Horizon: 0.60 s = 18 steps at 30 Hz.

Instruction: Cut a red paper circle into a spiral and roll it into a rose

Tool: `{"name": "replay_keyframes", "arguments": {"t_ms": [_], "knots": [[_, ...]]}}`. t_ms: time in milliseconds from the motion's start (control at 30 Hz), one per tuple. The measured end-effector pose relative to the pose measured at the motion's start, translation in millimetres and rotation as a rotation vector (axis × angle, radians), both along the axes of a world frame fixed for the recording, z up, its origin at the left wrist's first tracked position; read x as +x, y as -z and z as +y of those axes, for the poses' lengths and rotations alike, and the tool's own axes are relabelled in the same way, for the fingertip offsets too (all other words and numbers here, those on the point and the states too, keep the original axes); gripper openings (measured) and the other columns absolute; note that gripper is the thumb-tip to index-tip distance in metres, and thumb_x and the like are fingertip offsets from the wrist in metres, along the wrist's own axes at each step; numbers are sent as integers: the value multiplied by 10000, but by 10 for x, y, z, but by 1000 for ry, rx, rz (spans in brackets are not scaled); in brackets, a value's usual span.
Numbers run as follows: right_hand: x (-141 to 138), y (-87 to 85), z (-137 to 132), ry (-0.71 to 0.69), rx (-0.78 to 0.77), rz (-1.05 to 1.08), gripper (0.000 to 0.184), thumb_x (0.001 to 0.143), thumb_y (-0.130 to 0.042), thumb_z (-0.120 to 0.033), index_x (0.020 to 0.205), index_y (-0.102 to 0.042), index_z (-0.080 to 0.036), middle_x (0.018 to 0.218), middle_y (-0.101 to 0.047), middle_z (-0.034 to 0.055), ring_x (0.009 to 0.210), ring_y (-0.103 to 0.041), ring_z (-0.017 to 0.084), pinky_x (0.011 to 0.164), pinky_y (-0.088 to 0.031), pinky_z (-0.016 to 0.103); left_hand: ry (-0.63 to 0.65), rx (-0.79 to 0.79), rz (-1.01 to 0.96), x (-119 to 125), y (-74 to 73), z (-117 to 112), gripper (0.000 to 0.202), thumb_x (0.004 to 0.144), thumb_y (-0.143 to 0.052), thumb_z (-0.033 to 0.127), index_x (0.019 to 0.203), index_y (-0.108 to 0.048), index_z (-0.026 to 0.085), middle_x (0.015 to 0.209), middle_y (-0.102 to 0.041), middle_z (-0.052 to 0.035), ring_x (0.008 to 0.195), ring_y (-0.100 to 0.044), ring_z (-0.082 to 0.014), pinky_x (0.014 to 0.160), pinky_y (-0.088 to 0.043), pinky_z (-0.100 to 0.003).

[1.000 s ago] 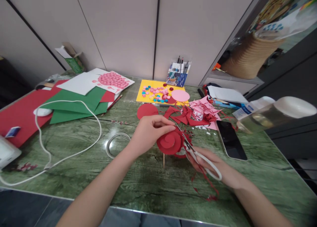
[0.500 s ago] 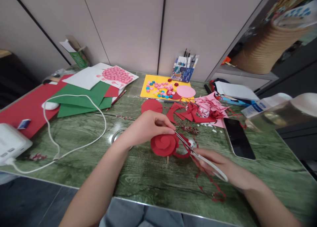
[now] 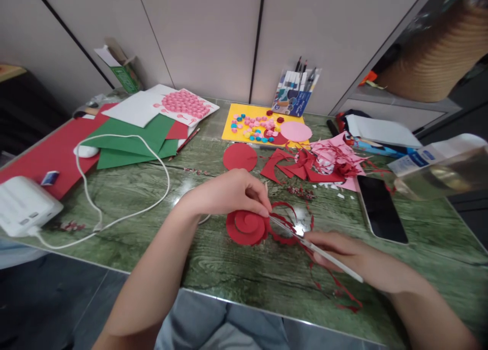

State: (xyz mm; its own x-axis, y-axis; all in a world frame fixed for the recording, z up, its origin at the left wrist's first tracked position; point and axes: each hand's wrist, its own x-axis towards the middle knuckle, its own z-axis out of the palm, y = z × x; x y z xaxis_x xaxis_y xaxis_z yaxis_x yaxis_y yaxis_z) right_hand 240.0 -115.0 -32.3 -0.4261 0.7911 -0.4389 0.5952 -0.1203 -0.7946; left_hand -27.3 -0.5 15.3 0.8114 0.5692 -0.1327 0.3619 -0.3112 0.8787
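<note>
Over the green marbled table, my left hand [image 3: 244, 195] pinches the upper right edge of a red paper spiral [image 3: 247, 228]. White-handled scissors [image 3: 328, 258] are gripped in my right hand [image 3: 339, 253], their blades reaching left to the spiral beside my left fingertips. A curled red paper strip [image 3: 284, 205] loops to the right of the spiral, under the blades. Thin red paper trimmings [image 3: 345, 286] trail down below my right hand. Behind my left hand lies a flat red paper circle [image 3: 240, 157].
Red and pink paper scraps [image 3: 328, 162] lie behind my right hand, near a black phone [image 3: 381, 207]. A yellow sheet [image 3: 229, 131] bears small coloured balls. On the left are green paper [image 3: 125, 144], a white cable [image 3: 133, 217] and a white charger [image 3: 28, 207].
The spiral has turned and shifted slightly left, and the strip beside it forms a wider loop. The scissors have tilted in my right hand. The camera view has shifted a little.
</note>
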Motion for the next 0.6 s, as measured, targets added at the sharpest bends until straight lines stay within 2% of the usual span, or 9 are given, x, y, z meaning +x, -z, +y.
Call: {"name": "replay_keyframes", "arguments": {"t_ms": [133,300,433,600], "knots": [[2,-3,10,41,18,15,250,792,-570,-452,889,-680,-250,734,-632,7,697,-556,182,636,-446,280,-7,0,-7,12,8,3,121,722,-640,270,772,-720,193,764,-711,-10,667,-615,-113,597,-417,-198],[-61,-47,54,144,38,55,295,816,-527,-478,798,-653,-212,728,-599,16,675,-523,166,613,-423,267,-258,-75,-164,80,3,-5,241,763,-599,338,933,-687,191,937,-708,-46,861,-637,-155,726,-467,-233],[-94,-58,75,178,22,86,316,829,-510,-486,771,-612,-193,707,-546,6,626,-462,132,554,-378,239,-451,-53,-244,125,21,-11,267,709,-663,304,946,-677,181,930,-706,-56,832,-645,-155,684,-484,-228],[-133,-89,83,165,-9,118,317,843,-487,-490,808,-579,-189,684,-483,-18,605,-401,113,544,-346,224,-514,-67,-232,149,42,-18,208,715,-652,309,852,-699,159,824,-719,-59,750,-655,-159,617,-485,-230]]}}
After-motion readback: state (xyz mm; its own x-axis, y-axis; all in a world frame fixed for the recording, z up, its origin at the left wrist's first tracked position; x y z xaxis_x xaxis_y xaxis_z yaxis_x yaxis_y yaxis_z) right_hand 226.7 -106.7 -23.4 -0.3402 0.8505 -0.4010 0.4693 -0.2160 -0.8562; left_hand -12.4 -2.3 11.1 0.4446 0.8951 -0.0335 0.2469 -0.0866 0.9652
